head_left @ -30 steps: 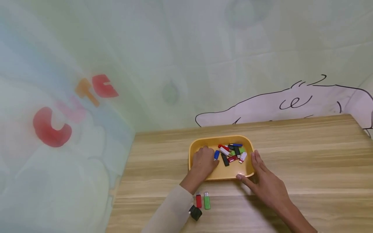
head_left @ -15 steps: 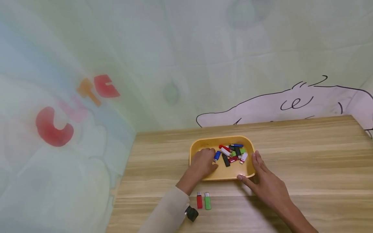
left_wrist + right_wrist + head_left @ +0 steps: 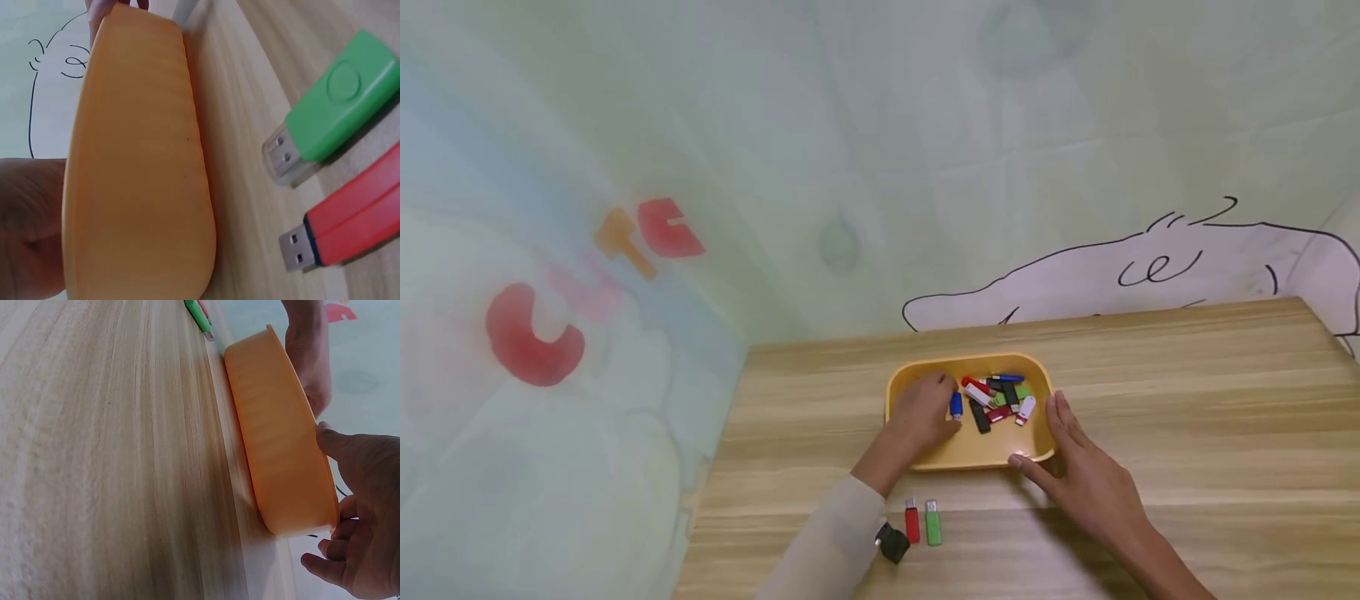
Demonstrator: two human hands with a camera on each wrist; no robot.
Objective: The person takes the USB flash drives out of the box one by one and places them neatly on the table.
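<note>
A yellow plastic tray [image 3: 977,460] stands on the wooden table, with several USB sticks heaped in its right half. Inside it, my left hand [image 3: 922,410] has its index finger and thumb bent round a blue USB stick [image 3: 956,406]; the other fingers are hidden in the head view. The tray wall hides that hand's fingertips in the left wrist view. At the tray's near right corner, my right hand [image 3: 1093,479] holds the rim, thumb on the front side and fingers along the right end. In the right wrist view its thumb [image 3: 330,439] lies against the rim.
A red USB stick [image 3: 912,522] and a green USB stick [image 3: 933,525] lie side by side on the table in front of the tray. A black wrist strap piece [image 3: 892,543] sits at the left sleeve. A printed cloth backdrop [image 3: 865,167] rises behind the table.
The blue USB stick has turned from slanted to nearly straight, pointing toward me, between the left index finger and thumb. The left forearm has shifted slightly left. The right hand keeps its place.
</note>
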